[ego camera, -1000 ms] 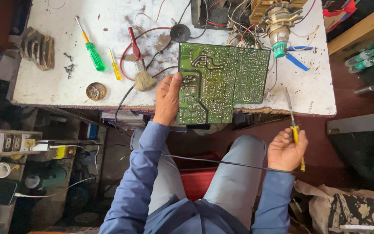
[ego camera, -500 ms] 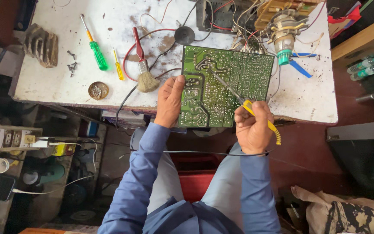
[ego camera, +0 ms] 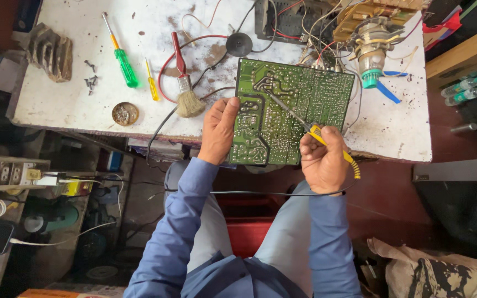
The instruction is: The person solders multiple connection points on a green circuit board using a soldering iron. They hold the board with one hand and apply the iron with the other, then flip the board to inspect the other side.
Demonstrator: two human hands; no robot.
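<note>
On the white, stained workbench point(ego camera: 73, 105), near its front edge, a small round tin point(ego camera: 125, 113) holds a greyish heap of what may be solder bits or paste; I cannot tell which. Loose dark screws point(ego camera: 90, 81) lie above it.

Half a second ago the right hand was lower on the board; a second ago it hung down beside the knee, well clear of the bench. It has since come up, and its tool tip now rests on the upper left part of the board. The left hand has kept its hold throughout.

The green circuit board point(ego camera: 305, 105) lies solder side up at the bench's front edge, tilted toward the person, its pale traces and rows of joints showing, wires trailing from its top edge. The left hand point(ego camera: 218, 129) clamps the board's left edge, thumb on top. The right hand point(ego camera: 321, 160) is closed around a yellow-handled soldering iron point(ego camera: 305, 124), its black cord looping across the lap. To the left lie a small brush point(ego camera: 185, 91), a green-handled screwdriver point(ego camera: 121, 60) and a small yellow screwdriver point(ego camera: 152, 84).
</note>
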